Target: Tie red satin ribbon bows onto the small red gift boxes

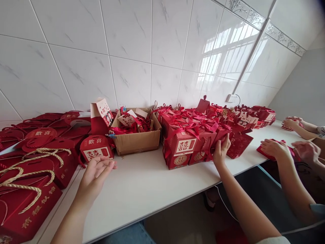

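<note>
My right hand [222, 149] lies open, fingers nearly straight, against stacked, ribbon-tied red cardboard boxes [185, 145] on the white tabletop [142, 184]; my left hand [94, 174] (half open, seemingly empty) is near a small, white-labelled red carton [94, 145].

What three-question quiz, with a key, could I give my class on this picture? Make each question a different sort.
1. Multiple choice: in the picture, where is the open cardboard box relative to the ribboned boxes?
A) On top
B) To the left
C) Underneath
2. True or false: both of the person's own hands touch the ribboned boxes.
3. Fill the gap: the red box in the lower left corner has handles of gold-coloured ____.

Key:
1. B
2. False; only the right hand is against them. The left hand is in front of a small red box.
3. Rope
</note>
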The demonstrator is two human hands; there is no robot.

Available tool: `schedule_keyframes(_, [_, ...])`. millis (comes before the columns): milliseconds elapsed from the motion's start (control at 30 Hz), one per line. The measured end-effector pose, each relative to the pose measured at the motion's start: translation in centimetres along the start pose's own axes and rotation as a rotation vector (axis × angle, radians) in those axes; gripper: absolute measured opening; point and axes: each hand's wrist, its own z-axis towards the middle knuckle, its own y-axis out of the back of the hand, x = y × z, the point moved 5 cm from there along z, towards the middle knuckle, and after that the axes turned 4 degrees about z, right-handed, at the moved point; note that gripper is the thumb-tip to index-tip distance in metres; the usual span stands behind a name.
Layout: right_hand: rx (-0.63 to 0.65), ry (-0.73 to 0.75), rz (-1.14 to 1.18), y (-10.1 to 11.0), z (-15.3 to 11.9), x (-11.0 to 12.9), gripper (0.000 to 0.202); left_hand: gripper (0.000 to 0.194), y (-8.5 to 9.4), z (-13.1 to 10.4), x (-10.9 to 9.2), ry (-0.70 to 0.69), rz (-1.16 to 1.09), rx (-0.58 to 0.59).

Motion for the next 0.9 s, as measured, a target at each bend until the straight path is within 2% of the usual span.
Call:
schedule_keyframes(167, [-0.012, 0.024, -0.049, -0.5, -0.3, -0.1, 0.073, 0.055, 0.4, 0.9, 1.5, -0.02, 0.002, -0.002])
schedule_keyframes(367, [-0.082, 0.061, -0.08, 1.5, -1.0, 2.4, 0.062, 0.048, 0.5, 1.1, 1.8, -0.057, 0.009, 0.014])
schedule_keyframes(500, [-0.149, 0.136, -0.084, 3.1, -2.6, 6.7, 0.061, 0.047, 0.3, 1.2, 2.0, -0.074, 0.01, 0.004])
schedule_keyframes(533, [-0.154, 0.189, -0.072, 3.3, -3.5, 8.4, 0.062, 0.048, 0.2, 1.2, 2.1, -0.077, 0.004, 0.0])
schedule_keyframes(600, [-0.129, 0.423, 0.046, 3.1, -6.0, 12.6, 0.067, 0.05, 0.2, 1.0, 1.8, -0.083, -0.008, -0.016])
schedule_keyframes(700, [0.145, 0.702, 0.276, 1.1, -10.9, 18.8, 0.071, 0.044, 0.8, 0.2, 0.4, -0.12, -0.017, -0.074])
schedule_keyframes(767, [0.327, 0.88, 0.333, -0.8, -14.2, 22.1, 0.078, 0.036, 1.9, -0.6, -1.2, -0.21, 0.011, -0.154])
schedule_keyframes(833, [0.444, 0.99, 0.372, -3.1, -16.7, 24.4, 0.081, 0.029, 3.8, -1.7, -2.9, -0.338, 0.079, -0.286])
schedule_keyframes(900, [0.527, 1.061, 0.39, -6.1, -18.6, 25.9, 0.075, 0.025, 6.3, -2.9, -4.0, -0.41, 0.183, -0.486])
